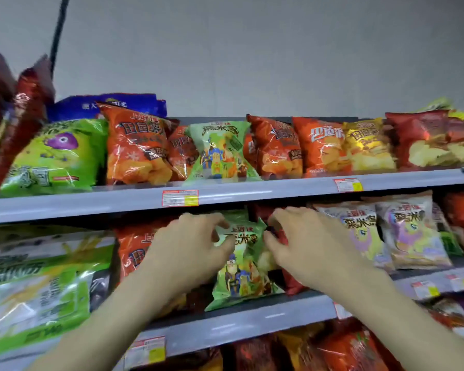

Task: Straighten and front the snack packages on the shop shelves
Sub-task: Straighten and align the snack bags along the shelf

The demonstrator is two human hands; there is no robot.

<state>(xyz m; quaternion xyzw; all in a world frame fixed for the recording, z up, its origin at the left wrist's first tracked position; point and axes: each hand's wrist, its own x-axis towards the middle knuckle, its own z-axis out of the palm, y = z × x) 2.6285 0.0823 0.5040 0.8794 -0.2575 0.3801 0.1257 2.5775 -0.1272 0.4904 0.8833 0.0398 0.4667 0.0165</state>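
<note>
A green bag [243, 269] of snacks stands on the middle shelf [252, 325], its foot close to the front lip and its printed face turned outward, leaning a little to one side.

It looks puffed with air, so it is probably very light. The film is glossy and likely slick and crinkly, and the contents would crush easily. The safest hold is probably the flat sealed strip along the top or the two upper corners, not the swollen middle.

The left hand [196, 247] is at the bag's upper left corner, its fingers [212, 220] curled over the top edge and the thumb on the front, pinching the film. The right hand [308, 245] is at the upper right edge with its fingers [279, 218] curled close together. A red bag [292, 285] sits just behind there, and it is not clear whether this hand pinches the green film, the red, or neither.

An orange bag [134, 250] stands to the left, partly hidden by the left wrist. To the right, two pale bags [359, 231] stand side by side facing out.

The top shelf [252, 192] above carries a crowded row of orange, red and yellow bags, several overlapping and tilted. A matching green bag [220, 153] stands among them. A price tag [180, 198] is clipped to that shelf's edge.
</note>
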